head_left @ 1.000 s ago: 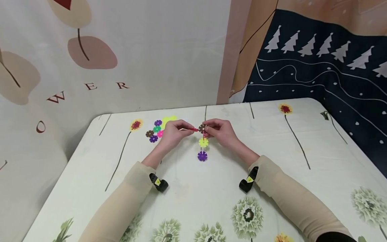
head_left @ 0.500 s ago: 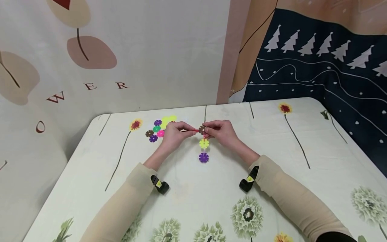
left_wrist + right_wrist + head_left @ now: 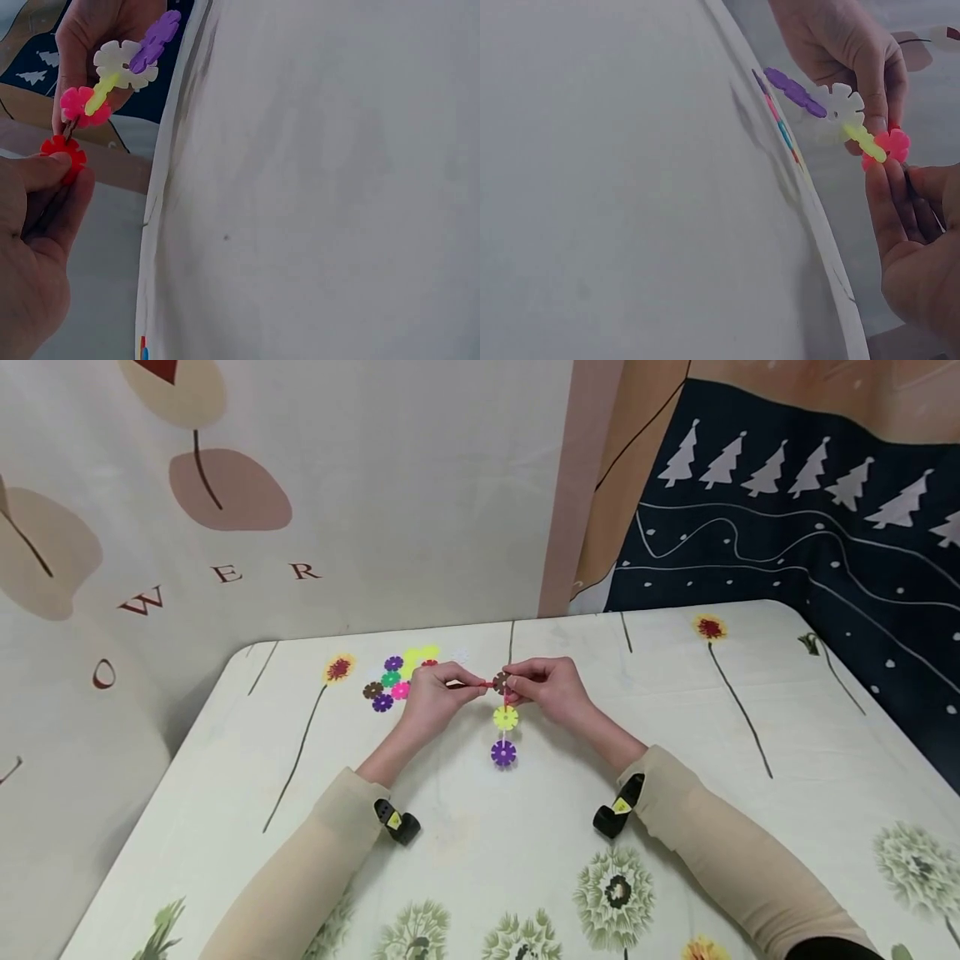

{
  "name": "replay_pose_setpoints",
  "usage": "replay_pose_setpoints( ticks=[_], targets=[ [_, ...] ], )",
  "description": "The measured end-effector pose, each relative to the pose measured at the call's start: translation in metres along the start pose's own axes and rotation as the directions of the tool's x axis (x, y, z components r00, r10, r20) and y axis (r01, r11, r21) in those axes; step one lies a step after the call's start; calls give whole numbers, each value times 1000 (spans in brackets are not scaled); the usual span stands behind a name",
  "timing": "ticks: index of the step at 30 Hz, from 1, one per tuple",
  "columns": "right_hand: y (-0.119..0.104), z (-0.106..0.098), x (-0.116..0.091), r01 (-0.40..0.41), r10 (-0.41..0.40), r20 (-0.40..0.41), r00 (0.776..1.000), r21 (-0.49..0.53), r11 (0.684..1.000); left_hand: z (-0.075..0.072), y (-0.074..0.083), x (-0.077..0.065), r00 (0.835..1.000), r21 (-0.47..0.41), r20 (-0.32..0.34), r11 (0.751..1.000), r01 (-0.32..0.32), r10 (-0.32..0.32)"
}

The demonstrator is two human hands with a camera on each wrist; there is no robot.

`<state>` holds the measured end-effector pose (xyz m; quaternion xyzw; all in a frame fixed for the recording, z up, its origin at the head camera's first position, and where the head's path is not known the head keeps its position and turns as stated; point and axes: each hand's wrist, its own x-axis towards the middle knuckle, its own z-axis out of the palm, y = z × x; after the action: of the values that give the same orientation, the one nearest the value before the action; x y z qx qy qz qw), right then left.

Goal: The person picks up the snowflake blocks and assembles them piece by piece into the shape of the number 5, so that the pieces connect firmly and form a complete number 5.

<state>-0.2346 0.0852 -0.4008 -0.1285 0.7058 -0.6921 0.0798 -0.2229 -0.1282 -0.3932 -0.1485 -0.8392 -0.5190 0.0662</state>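
My left hand (image 3: pixel 438 697) pinches a red notched plastic snowflake disc (image 3: pixel 66 156) between thumb and fingers. My right hand (image 3: pixel 551 689) grips a brown snowflake disc (image 3: pixel 502 682) at the end of a short chain. From the brown one the chain runs through a pink disc (image 3: pixel 897 145), a yellow disc (image 3: pixel 506 718), a white disc (image 3: pixel 841 107) and a purple disc (image 3: pixel 503 753) at the free end. The red disc's edge meets the brown disc's left rim, between both hands. In the left wrist view the brown disc appears edge-on.
Loose snowflake discs lie in a cluster left of my left hand, among them a green disc (image 3: pixel 391 679), a pink one (image 3: pixel 401 691) and several yellow ones (image 3: pixel 417 658). The flower-printed tablecloth (image 3: pixel 480 843) reaches back to a curtain (image 3: pixel 420 510).
Both hands stay nearly in place, the left drifting slightly right and down. The red disc has come closer to the brown one, and the chain's free end sits a little lower.
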Motion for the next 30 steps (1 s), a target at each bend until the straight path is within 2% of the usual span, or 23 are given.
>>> replay_pose_setpoints(
  ticks=[5,11,15,23,30],
  targets=[
    [-2,1,0,-19,19,17,1000,-13,1000,0,0,-1,999,11,-1,999,-42,42],
    [-2,1,-1,-31,32,31,999,-14,999,-1,1,-2,999,27,18,999,-47,47],
    [0,1,-1,-23,24,40,999,-19,1000,-3,2,-2,999,35,36,999,-40,39],
    [7,-1,-2,-5,6,41,999,-36,999,-9,-1,-3,999,59,48,998,18,-21],
    [8,1,-2,28,-22,65,998,-82,996,-10,-4,-6,999,66,31,998,-10,8]
  ],
)
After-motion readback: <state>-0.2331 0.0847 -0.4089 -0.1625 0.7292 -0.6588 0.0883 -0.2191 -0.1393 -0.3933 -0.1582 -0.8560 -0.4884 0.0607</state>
